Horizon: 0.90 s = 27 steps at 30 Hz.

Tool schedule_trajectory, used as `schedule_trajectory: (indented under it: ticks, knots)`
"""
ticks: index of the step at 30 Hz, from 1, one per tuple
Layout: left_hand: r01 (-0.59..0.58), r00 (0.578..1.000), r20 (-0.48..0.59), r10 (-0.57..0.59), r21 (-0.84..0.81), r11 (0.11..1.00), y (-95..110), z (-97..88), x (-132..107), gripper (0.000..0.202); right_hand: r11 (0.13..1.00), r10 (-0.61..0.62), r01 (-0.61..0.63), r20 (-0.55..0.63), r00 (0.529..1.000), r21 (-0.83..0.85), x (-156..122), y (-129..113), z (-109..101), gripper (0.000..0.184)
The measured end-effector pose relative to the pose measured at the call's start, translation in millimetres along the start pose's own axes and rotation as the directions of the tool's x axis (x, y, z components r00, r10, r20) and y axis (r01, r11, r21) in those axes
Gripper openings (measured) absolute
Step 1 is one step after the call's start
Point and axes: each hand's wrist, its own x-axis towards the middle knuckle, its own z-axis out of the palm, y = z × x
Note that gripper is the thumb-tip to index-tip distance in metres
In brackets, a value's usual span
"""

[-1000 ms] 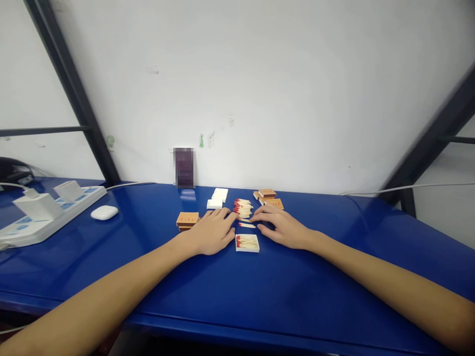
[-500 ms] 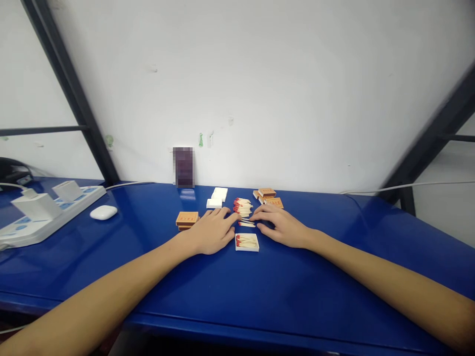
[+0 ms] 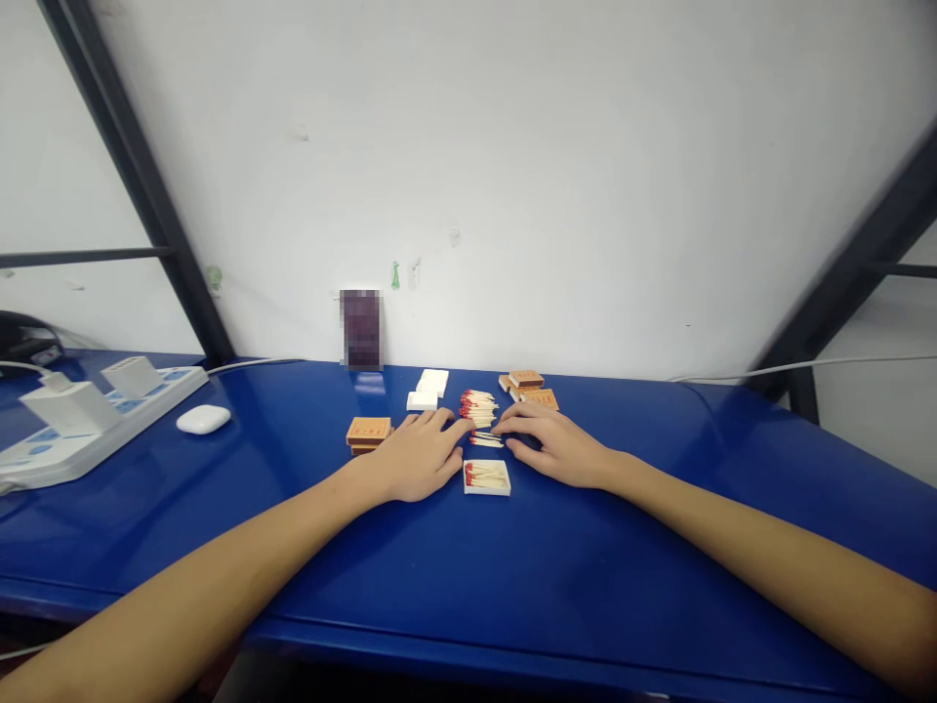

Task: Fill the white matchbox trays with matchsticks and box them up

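Red-tipped matches (image 3: pixel 478 408) lie in a pile on the blue table, heads to the left. Just in front of the pile are a few loose matches (image 3: pixel 487 440). Nearer to me sits a white matchbox tray (image 3: pixel 487 477) with several matches in it. My left hand (image 3: pixel 421 457) rests palm down to the left, fingers apart, its index fingertip at the left ends of the loose matches. From the right, my right hand (image 3: pixel 549 444) has its fingertips by their other ends, thumb and index apart. Neither hand visibly grips anything.
Orange matchbox covers (image 3: pixel 370 432) are stacked beside my left wrist, and more orange matchboxes (image 3: pixel 531 389) lie behind my right hand. White empty trays (image 3: pixel 428 391) stand at the back. A power strip (image 3: pixel 109 425) and a white earbud case (image 3: pixel 204 420) are at left.
The loose matches in front of the pile sit slightly closer together between my fingertips. Both hands stay almost in the same place.
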Motion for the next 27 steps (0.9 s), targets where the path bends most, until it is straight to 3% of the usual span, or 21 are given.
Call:
schedule_trajectory:
  ticks: [27]
  knots:
    - [0.005,1.000,0.015,-0.005,-0.006,1.000,1.1,-2.3,-0.2,0.035,1.000,-0.023,0.023,0.003,1.000,0.000,0.1,-0.8,-1.7,0.028]
